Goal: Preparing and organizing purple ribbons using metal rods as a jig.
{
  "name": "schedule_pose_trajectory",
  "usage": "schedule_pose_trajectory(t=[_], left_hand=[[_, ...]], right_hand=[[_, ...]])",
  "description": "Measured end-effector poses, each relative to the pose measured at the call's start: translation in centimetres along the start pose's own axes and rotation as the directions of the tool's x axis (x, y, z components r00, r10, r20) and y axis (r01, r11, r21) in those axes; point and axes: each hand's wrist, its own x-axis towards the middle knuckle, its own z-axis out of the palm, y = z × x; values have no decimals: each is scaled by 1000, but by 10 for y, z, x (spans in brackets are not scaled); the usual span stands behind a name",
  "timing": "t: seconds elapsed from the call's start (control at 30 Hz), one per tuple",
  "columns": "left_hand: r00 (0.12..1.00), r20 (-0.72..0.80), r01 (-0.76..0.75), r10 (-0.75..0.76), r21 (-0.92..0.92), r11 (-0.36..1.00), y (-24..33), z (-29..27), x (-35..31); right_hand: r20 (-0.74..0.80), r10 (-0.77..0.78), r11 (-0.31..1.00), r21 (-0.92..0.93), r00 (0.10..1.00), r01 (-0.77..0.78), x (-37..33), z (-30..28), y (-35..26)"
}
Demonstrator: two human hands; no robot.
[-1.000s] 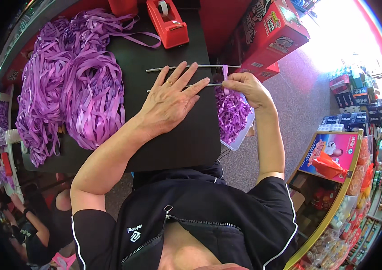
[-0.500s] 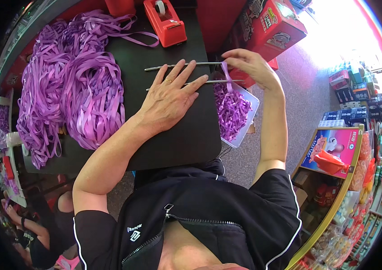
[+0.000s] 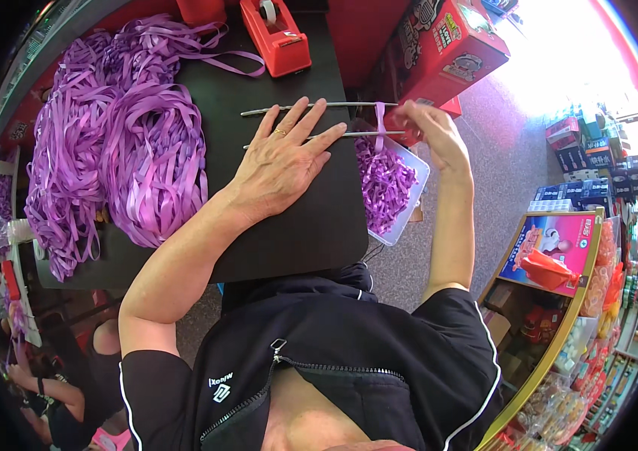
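Past the right edge of the counter point(image 3: 281, 240), I have two rods point(image 3: 364, 134) jutting out side by side, with one purple strip point(image 3: 380, 124) spanning them near their right ends and running down toward the bin point(image 3: 411, 214). My left hand point(image 3: 281, 150) lies spread flat over the rods, pinning them to the counter rather than gripping. My right hand point(image 3: 428, 128) is just beside the strip, fingers bent; its fingertips are blurred, so I can't tell whether it has hold of anything. As far as I can judge, the work on the rods is at an early point: the strip is laid across both, but it makes only one narrow band, and most of each rod's visible length has no ribbon on it. That leaves the rest of the rods, if they are to be covered at all. Counting up, I get two rods, one band on them, one bin with one tangled pile point(image 3: 387, 184) inside, and two large purple bundles on the counter, an outer one point(image 3: 71, 150) and an inner one point(image 3: 157, 173), touching each other. One tape dispenser point(image 3: 289, 54) sits near the back.
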Motion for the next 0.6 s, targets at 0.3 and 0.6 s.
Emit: schedule_pose_trajectory(t=[0.3, 0.6], left_hand=[[1000, 0, 8, -8, -26, 1000, 0, 2, 0], [1000, -3, 2, -2, 3, 1000, 0, 2, 0]], right_hand=[[210, 94, 988, 103, 973, -117, -12, 17, 4], [80, -41, 989, 145, 996, 29, 1, 13, -14]])
